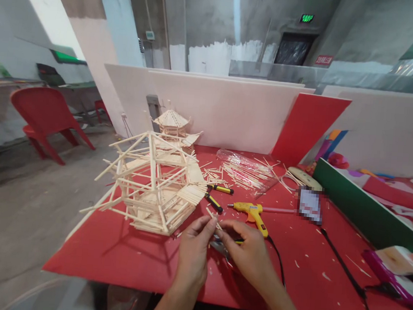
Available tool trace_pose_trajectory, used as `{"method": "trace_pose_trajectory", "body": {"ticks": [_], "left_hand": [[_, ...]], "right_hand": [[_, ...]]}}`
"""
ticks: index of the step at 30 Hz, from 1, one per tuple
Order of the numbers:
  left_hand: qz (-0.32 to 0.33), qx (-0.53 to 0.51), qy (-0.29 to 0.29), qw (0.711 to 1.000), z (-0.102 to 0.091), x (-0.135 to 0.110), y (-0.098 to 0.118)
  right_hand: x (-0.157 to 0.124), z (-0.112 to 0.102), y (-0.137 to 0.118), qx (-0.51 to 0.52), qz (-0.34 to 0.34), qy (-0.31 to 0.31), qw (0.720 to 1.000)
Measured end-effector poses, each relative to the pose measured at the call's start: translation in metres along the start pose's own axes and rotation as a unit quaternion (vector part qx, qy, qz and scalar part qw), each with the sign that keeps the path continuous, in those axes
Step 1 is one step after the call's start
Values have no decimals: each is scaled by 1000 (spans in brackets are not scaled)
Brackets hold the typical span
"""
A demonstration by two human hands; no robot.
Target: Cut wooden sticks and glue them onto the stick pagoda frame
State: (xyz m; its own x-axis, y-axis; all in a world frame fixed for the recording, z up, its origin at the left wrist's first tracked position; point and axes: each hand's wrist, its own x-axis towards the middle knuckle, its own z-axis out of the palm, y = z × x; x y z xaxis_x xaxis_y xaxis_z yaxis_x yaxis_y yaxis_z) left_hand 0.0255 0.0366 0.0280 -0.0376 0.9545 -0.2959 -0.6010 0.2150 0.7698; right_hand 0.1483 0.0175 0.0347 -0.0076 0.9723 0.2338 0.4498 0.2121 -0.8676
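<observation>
- Thin pale wooden stick point(212, 214): located between the fingertips of the 2 hands, above the red-covered tabletop point(128, 259). Whether a further piece is pinched with it cannot be told.
- Left hand point(196, 241): thumb and fingers together, clamped on the stick.
- Right hand point(247, 249): thumb and forefinger closed on the near right end of the stick.
- Principal relation: the stick's long axis slants from far left to near right. The large open pale-wood framework point(154, 184) stands to the left and slightly far of the stick, well apart from it; the left hand is the nearer to it.
- Beneath the hands: grey metal tool point(221, 247), partly hidden, type not determined.
- Far of the right hand: yellow glue gun point(255, 213), nozzle to the left.
- Far of the left hand: 2 yellow-and-black handled tools point(214, 203), near the framework.
</observation>
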Motion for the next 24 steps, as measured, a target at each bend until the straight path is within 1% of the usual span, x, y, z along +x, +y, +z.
{"method": "trace_pose_trajectory", "body": {"ticks": [4,10,17,24], "left_hand": [[-4,-4,14,1000,1,-1,5],[-17,-17,30,999,3,-4,14],[12,-24,28,999,0,-6,20],[11,-26,19,999,-3,-9,21]], "right_hand": [[-2,0,0,12,-1,-1,1000],[-4,-2,-2,-9,-21,16,1000],[-3,0,-10,-2,-48,23,999],[-3,5,-14,16,-62,26,998]]}}
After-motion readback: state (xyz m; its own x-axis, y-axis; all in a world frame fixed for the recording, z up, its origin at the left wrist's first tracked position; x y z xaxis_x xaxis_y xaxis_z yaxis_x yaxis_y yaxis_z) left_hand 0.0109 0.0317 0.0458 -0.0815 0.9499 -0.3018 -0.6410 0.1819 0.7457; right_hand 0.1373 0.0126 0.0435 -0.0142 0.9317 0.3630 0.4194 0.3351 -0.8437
